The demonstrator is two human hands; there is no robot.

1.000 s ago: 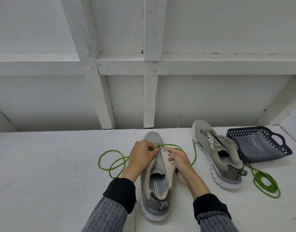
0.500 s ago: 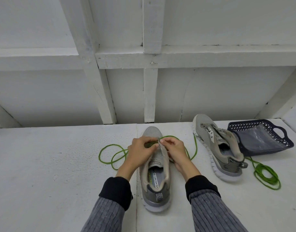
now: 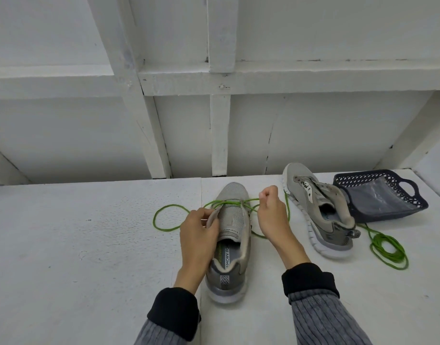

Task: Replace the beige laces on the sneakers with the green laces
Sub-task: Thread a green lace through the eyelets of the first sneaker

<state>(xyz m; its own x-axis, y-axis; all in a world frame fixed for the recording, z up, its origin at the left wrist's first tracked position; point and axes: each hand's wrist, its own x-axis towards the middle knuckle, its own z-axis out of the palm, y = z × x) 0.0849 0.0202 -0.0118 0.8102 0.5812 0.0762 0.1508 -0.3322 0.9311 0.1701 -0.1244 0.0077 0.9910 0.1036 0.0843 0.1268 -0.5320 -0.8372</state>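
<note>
A grey sneaker [image 3: 232,220] stands in front of me, heel toward me, toe pointing away. A green lace [image 3: 169,217] crosses its lowest eyelets and loops on the white surface to its left. My left hand [image 3: 199,235] grips the sneaker's left eyelet flap. My right hand [image 3: 271,210] is pinched shut on the lace end, held to the right of the sneaker near its toe. The second grey sneaker [image 3: 318,215] lies to the right with no lace in it. Another green lace [image 3: 388,250] lies coiled beside its heel.
A dark blue plastic basket [image 3: 380,192] lies tipped at the far right, behind the second sneaker. A white wall with wooden beams [image 3: 221,135] rises behind the surface. The white tabletop [image 3: 77,245] stretches to the left.
My right hand has left the eyelet area and pulled the green lace out to the right. The lace now runs taut across the lower eyelets. My left hand has slid down the left flap.
</note>
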